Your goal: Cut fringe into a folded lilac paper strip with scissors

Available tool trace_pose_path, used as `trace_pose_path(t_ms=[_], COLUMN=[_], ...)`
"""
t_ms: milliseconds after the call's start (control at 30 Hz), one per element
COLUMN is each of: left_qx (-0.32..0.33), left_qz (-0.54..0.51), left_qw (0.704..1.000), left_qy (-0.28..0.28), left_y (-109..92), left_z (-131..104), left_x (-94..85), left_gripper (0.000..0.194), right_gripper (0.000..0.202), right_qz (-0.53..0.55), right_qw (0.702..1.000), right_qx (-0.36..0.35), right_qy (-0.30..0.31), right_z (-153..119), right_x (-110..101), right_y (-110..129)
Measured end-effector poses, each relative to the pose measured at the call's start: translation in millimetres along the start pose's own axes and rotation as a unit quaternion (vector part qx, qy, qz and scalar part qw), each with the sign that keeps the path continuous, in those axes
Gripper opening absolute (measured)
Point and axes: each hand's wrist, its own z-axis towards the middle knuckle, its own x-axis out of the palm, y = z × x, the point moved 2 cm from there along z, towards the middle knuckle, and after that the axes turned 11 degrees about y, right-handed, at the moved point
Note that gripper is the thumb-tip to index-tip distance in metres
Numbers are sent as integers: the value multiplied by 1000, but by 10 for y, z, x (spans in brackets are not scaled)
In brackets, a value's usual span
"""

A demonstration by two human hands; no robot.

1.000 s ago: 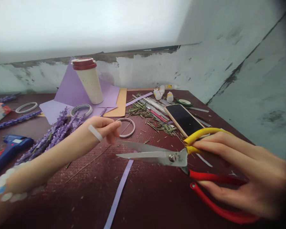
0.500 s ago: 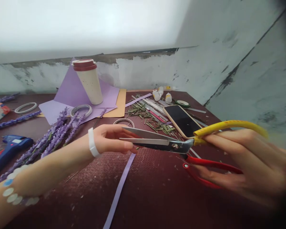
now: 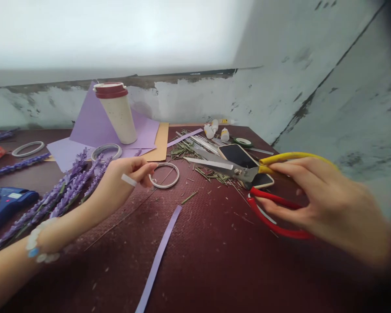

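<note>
My right hand (image 3: 322, 195) grips a pair of scissors (image 3: 239, 171) by its yellow and red handles. The blades stand slightly apart and point left, over cut green stems and a phone (image 3: 237, 155). Closed fingers of my left hand (image 3: 133, 172) pinch the left edge of a narrow white tape roll (image 3: 174, 183). A short white strip of tape (image 3: 129, 180) is stuck across the back of that hand. Below lies a purple paper strip (image 3: 159, 260), with a short green stem piece (image 3: 189, 198) at its upper end.
Purple lavender stems (image 3: 65, 187) and a blue glue gun (image 3: 14, 202) lie at left. A lidded cup (image 3: 119, 117) stands on purple paper (image 3: 84, 126). Farther back are thin wires (image 3: 198, 141), small white bottles (image 3: 224, 134), green tape (image 3: 243, 142) and another tape roll (image 3: 28, 149).
My left hand has drawn left and closed at the tape roll, away from the blades. The scissors have moved up and slightly right. The purple strip stays on the table.
</note>
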Motion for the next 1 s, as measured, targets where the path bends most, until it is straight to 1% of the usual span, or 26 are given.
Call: trace_pose_path(t_ms=[33, 67, 133, 167, 200, 233, 267, 333, 400, 467, 600, 700, 767, 833, 933, 1000], left_qx=[0, -8, -32, -37, -33, -17, 4, 27, 40, 50, 58, 52, 55, 67, 83, 84], left_qz=[82, 168, 327, 380, 413, 433, 445, 452, 453, 457, 471, 478, 475, 465, 444, 434], left_qw=[997, 986, 942, 919, 903, 893, 886, 882, 880, 877, 869, 866, 865, 867, 873, 877], left_qy=[3, 18, 68, 92, 111, 117, 126, 135, 139, 139, 139, 141, 150, 164, 183, 188], left_y=[-11, -26, -51, -52, -43, -25, 3, 86, 164, 208, 211, 205, 213, 232, 268, 272], left_z=[2, -5, -35, -52, -66, -75, -81, -84, -85, -92, -96, -78, -69, -71, -95, -125], left_x=[10, 36, 120, 168, 214, 253, 288, 330, 348, 359, 383, 369, 339, 308, 277, 256], left_gripper=[46, 50, 46, 40, 34, 29, 27, 27, 34, 41, 45, 45, 43, 41, 33, 29], right_gripper=[38, 30, 23, 22, 22, 23, 25, 27, 27, 27, 27, 26, 27, 27, 27, 26], right_qz=[2, 0, -23, -38, -47, -49, -40, 3, 67, 145, 306, 385, 421, 446, 462, 463], right_qw=[1000, 1000, 1000, 999, 998, 998, 998, 998, 996, 987, 945, 907, 885, 868, 857, 856], right_qx=[5, 4, -15, -27, -40, -49, -54, -49, -40, -27, 36, 75, 94, 110, 123, 125], right_qy=[9, 13, 3, -1, 2, 8, 18, 32, 41, 62, 113, 151, 175, 188, 192, 191], right_z=[13, 23, 37, 40, 42, 42, 41, 39, 36, 34, 40, 69, 90, 100, 92, 83], right_x=[25, 44, 65, 71, 78, 84, 91, 99, 103, 106, 82, 26, -6, -17, 5, 23], right_y=[-29, -37, -2, 29, 61, 88, 108, 123, 128, 149, 257, 346, 382, 396, 396, 392])
